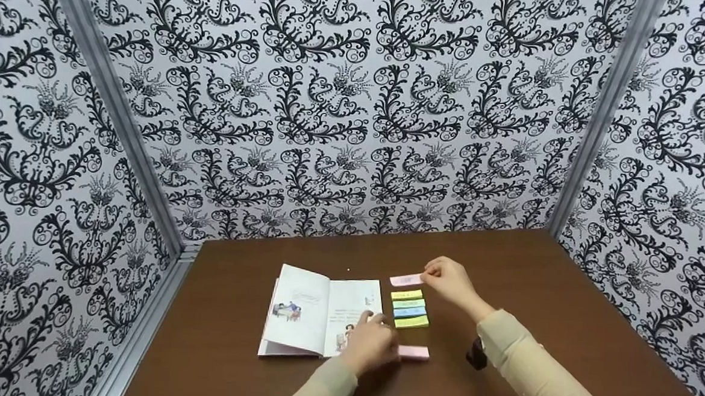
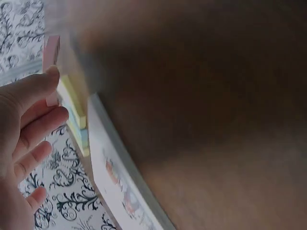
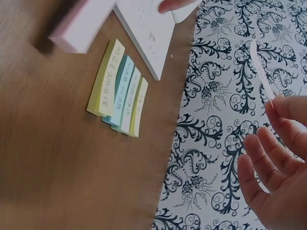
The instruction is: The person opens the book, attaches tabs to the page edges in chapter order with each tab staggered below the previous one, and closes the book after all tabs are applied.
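My left hand (image 1: 372,344) pinches a pad of pink sticky notes (image 1: 414,353) by its left end, low over the table. In the left wrist view the thumb and forefinger grip the pink pad on edge. Farther back, my right hand (image 1: 449,281) holds a single pink sticky note (image 1: 405,280) between thumb and forefinger. That note looks thin and slightly bent in the right wrist view, apart from the pad. Between the hands lies a column of yellow, green and blue sticky-note pads (image 3: 106,81), with handwriting on their top sheets.
An open picture book (image 1: 302,313) lies left of the pads, its left page raised a little. My left hand is over its lower right corner. The brown table (image 1: 234,276) meets patterned walls (image 1: 332,130) at the back and sides.
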### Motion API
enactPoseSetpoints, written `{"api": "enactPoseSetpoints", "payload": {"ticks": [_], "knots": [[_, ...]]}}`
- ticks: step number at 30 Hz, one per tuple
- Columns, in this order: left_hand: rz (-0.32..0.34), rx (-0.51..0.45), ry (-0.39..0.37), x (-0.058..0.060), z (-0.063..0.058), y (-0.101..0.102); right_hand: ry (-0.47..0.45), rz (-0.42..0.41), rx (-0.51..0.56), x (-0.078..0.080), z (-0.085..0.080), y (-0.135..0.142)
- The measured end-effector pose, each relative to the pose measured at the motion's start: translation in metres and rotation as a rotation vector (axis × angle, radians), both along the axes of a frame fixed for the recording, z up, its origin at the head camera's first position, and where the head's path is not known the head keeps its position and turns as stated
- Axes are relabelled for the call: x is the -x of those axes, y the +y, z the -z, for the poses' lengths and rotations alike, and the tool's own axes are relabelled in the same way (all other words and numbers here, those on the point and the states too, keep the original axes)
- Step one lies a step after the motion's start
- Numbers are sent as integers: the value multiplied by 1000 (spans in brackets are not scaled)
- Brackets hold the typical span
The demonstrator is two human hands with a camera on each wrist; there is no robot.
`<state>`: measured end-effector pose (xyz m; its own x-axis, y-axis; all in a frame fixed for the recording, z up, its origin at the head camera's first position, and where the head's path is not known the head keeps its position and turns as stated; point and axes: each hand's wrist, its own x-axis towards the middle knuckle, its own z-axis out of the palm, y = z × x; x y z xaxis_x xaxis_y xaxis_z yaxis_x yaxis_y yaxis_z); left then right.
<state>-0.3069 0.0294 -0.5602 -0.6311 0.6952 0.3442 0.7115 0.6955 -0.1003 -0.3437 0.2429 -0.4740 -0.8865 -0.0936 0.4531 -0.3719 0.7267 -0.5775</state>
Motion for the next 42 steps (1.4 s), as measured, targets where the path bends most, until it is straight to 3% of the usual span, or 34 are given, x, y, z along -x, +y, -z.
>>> {"api": "enactPoseSetpoints", "payload": {"ticks": [9,14,19,25,29,36,42], "knots": [[3,54,-31,5,15,7,-56,30,22,21,18,2],[5,72,-9,11,16,7,-84,51,29,36,27,-2],[-16,31,-76,20,10,3,-163,69,33,51,38,-5],[-143,-142,-77,43,1,-10,-263,148,76,64,52,-8],[-238,-220,-146,57,-3,-19,-298,162,101,72,63,-12],[-361,-239,-278,71,7,-18,-342,172,89,78,81,-24],[-424,-203,-324,76,10,-13,-365,180,16,84,85,-27]]}}
